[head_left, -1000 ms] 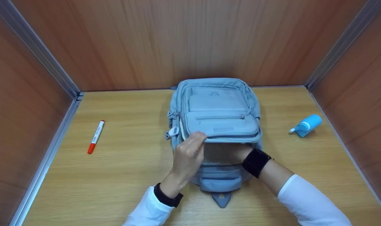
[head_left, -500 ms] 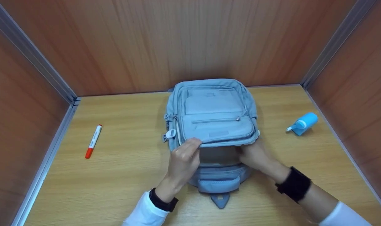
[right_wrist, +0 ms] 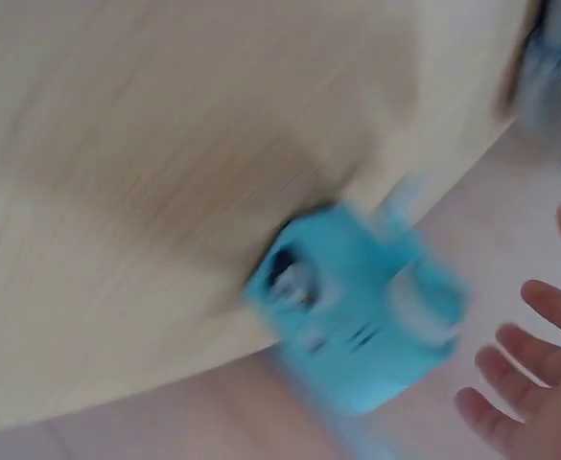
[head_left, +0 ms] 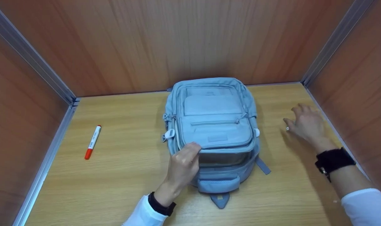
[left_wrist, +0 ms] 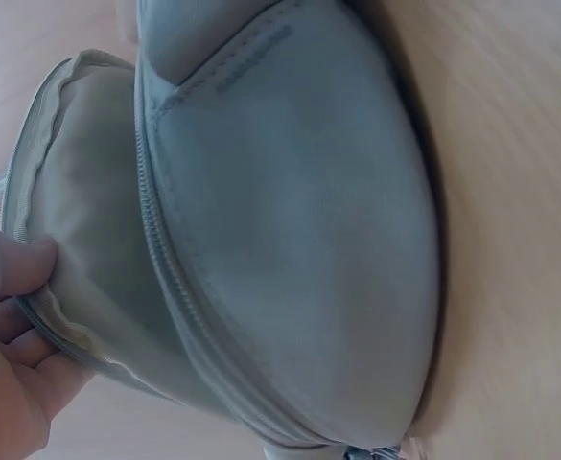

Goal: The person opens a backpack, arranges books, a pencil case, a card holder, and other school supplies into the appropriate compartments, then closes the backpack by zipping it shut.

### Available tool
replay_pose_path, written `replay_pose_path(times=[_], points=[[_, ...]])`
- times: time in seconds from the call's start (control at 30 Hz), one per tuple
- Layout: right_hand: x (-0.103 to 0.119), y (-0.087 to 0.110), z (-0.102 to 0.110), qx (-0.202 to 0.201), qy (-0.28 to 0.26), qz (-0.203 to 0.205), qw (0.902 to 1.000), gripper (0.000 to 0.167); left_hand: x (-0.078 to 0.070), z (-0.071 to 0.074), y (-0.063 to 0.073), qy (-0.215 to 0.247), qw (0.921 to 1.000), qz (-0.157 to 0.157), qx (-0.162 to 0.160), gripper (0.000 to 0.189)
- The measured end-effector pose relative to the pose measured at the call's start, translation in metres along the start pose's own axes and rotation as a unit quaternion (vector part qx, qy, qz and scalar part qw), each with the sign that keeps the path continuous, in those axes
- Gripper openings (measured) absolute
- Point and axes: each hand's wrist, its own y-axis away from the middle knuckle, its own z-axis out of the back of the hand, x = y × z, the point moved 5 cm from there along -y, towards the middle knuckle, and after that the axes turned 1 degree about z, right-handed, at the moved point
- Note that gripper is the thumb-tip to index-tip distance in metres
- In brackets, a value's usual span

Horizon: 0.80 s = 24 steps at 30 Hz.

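One blue-grey backpack (head_left: 214, 105), open at its near end, lies on the tabletop (head_left: 131, 175) ahead of the left hand (head_left: 182, 163), whose thumb and fingers pinch the front flap's edge. The right hand (head_left: 308, 125), fingers spread and holding nothing, hovers by a blue bottle (right_wrist: 352, 307). Left of the left hand lies a red-ended marker (head_left: 93, 142).

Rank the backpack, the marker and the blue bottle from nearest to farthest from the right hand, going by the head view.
1. Blue bottle: mostly hidden by the right hand, with its white tip showing.
2. Backpack: mid-table, to the left of that hand.
3. Marker: far left, beyond the backpack.
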Motion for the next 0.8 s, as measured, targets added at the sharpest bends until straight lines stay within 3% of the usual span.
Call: replay_pose_path(times=[0.13,0.27,0.47,0.63,0.8], points=[[-0.037,0.001,-0.015,0.136,0.004,-0.092,0.9864,0.088,0.001,-0.003,0.004,0.0,0.9997,0.012,0.021,0.028],[-0.053,0.005,-0.027,0.195,-0.007,-0.132,0.9718,0.103,0.001,-0.004,0.006,0.0,0.9992,0.023,0.034,0.027],[-0.049,0.002,-0.029,0.225,-0.021,-0.126,0.9659,0.085,0.003,-0.001,0.007,-0.001,0.9989,0.032,0.034,0.027],[-0.046,0.006,-0.027,0.215,-0.045,-0.139,0.9656,0.068,0.002,0.001,0.006,0.0,0.9992,0.029,0.029,0.029],[-0.039,0.012,-0.02,0.188,-0.094,-0.182,0.9606,0.076,0.002,0.004,-0.003,0.008,0.9996,0.023,0.014,0.033]])
